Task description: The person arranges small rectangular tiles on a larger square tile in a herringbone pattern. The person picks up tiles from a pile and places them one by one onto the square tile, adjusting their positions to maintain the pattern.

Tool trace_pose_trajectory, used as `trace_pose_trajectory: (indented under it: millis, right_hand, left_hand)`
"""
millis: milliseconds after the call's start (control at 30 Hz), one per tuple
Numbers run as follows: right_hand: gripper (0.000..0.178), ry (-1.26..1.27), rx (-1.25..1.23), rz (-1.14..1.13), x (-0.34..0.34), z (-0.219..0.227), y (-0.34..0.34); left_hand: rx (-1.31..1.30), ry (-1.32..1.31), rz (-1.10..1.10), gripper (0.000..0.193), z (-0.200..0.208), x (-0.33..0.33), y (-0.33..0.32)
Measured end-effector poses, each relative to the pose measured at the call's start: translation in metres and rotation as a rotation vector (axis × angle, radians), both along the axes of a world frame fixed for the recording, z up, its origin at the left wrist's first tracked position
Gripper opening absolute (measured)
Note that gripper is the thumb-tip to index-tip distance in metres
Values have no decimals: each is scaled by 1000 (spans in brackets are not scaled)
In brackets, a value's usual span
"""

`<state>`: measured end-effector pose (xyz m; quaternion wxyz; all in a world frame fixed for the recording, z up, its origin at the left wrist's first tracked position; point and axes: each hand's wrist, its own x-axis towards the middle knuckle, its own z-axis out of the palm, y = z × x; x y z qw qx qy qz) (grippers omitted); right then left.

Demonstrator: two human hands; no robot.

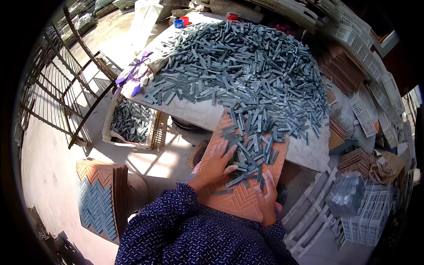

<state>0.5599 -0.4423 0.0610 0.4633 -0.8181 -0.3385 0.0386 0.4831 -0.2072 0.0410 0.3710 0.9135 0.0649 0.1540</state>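
An orange herringbone-patterned mould tray (240, 205) slants in front of me, its far end resting on the table's near edge. Loose dark grey-green stone strips (254, 152) lie jumbled over its upper part, spilling down from the big heap (247, 66) on the table. My left hand (214, 165) lies at the tray's left side, fingers spread against the strips. On the right side, my right hand (266, 201) has its fingers stretched out beside the strips, near one that points toward me. Whether either hand pinches a strip does not show; both look open.
A stack of mould trays (99, 194), the front one partly filled with strips, stands at left. Behind it are a crate of strips (130, 121) and a metal rack (73, 79). Purple-trimmed gloves (139, 75) and a blue cup (178, 24) sit on the table (194, 110). White crates (369, 216) stand right.
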Motion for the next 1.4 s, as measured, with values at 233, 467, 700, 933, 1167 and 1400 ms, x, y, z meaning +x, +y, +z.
trace_pose_trajectory:
  millis: [233, 467, 700, 933, 1167, 1400]
  right_hand:
    - [23, 22, 51, -223, -8, -11, -41]
    - [27, -160, -138, -229, -18, -21, -14]
    - [32, 12, -47, -296, -15, -19, -23]
    - [27, 99, -101, -201, -38, -8, -62]
    - [30, 91, -123, -220, -49, -10, -77]
    - [28, 118, -149, -283, -60, -24, -79]
  left_hand:
    - [-14, -83, 378, 14, 0, -76, 11]
    - [62, -58, 117, 20, 4, -84, -39]
    - [18, 84, 26, 33, -6, -83, -45]
    - [88, 16, 7, 27, -8, -85, -49]
    - [21, 0, -164, 23, 3, -68, -71]
    - [-22, 50, -295, 24, 2, -47, -88]
